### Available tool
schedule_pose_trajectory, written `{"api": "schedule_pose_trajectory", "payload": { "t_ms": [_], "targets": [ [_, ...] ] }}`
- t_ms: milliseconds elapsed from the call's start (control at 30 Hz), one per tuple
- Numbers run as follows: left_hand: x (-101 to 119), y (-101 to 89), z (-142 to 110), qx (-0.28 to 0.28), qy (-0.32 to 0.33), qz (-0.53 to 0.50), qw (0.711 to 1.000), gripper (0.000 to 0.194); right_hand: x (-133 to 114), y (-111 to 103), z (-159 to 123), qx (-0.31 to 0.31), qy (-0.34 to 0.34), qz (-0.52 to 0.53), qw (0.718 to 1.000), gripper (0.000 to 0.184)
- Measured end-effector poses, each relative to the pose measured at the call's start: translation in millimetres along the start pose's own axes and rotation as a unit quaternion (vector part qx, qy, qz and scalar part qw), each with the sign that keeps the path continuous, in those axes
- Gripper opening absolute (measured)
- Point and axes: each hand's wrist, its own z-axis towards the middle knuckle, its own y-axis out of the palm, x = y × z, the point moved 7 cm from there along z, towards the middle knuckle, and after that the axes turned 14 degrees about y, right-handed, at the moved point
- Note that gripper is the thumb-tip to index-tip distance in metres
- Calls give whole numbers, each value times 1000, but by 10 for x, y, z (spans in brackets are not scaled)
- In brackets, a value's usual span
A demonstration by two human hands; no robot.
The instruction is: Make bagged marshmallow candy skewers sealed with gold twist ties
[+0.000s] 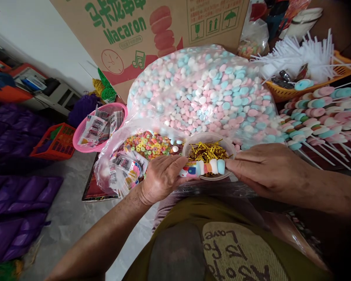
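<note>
Between my two hands lies a short row of white, blue and orange marshmallow candies, a marshmallow skewer [213, 167] in a clear and printed wrapper. My left hand [165, 175] is closed on its printed left end, thumb on top. At the right end, the fingertips of my right hand [260, 169] are pinched together; any stick there is hidden. Just behind and beneath the skewer stands a white bowl [231, 145] of gold twist ties [206, 151]. Near my left hand lie printed wrappers [123, 169] and ring-shaped gummies [152, 143] in a clear bag.
A large clear bag of pastel marshmallows [204, 93] fills the middle, before a cardboard box [128, 43]. Finished skewers [324, 113] and an orange basket of white sticks [298, 58] are at right. A pink basket [101, 146] of wrappers stands left.
</note>
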Motion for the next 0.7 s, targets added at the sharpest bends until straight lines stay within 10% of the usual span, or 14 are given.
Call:
{"api": "schedule_pose_trajectory", "payload": {
  "t_ms": [267,500,700],
  "targets": [
    [-77,347,45,-88,-115,-211,967,45,-101,34,46,-3,-64,-35,997,31],
    [79,790,18,-166,-305,-467,813,34,-214,275,116,-58,-117,59,990,21],
    [-46,640,-5,-179,-305,-419,836,112,-61,392,120,-91,-51,85,991,19]
  ]
}}
